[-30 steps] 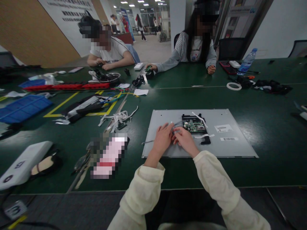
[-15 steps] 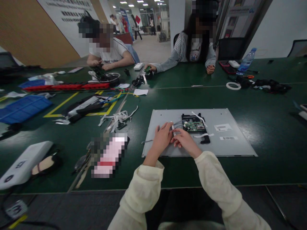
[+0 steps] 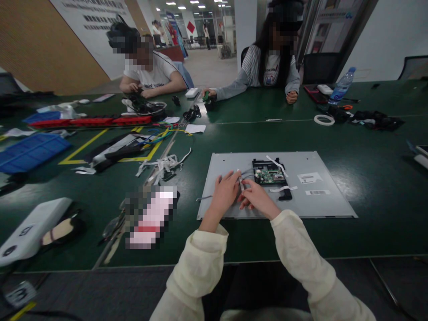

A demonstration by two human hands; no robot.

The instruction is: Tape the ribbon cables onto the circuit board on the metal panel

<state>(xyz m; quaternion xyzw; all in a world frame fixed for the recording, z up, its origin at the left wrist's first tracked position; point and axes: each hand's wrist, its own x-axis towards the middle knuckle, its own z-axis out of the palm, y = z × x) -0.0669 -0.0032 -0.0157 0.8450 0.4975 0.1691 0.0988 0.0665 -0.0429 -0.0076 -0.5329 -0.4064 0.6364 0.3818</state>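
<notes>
A flat grey metal panel [image 3: 321, 207] lies on the table before me. A black bracket with a green circuit board [image 3: 270, 176] sits on it, grey cables [image 3: 246, 172] running from its left side. Strips of white tape [image 3: 282, 189] are stuck by the board. My left hand [image 3: 225, 192] rests on the panel, fingers stretched out, fingertips along a narrow white tape strip [image 3: 240, 176] over the cables. Close beside it, my right hand [image 3: 257, 195] has its thumb and fingers curled in and closed at the strip's near part. Both hands partly hide the strip.
Left of the panel are a tangle of white tape scraps [image 3: 165, 167] and a phone-like thing [image 3: 152, 218], blurred out. Farther left lie a white device [image 3: 35, 232] and a blue tray [image 3: 33, 151]. A tape roll [image 3: 324, 120] and a bottle [image 3: 343, 87] stand beyond. Two people sit opposite.
My right hand's fingers have shifted slightly along the tape strip towards my left hand. My left hand stays on the panel. The whole view has moved only a little.
</notes>
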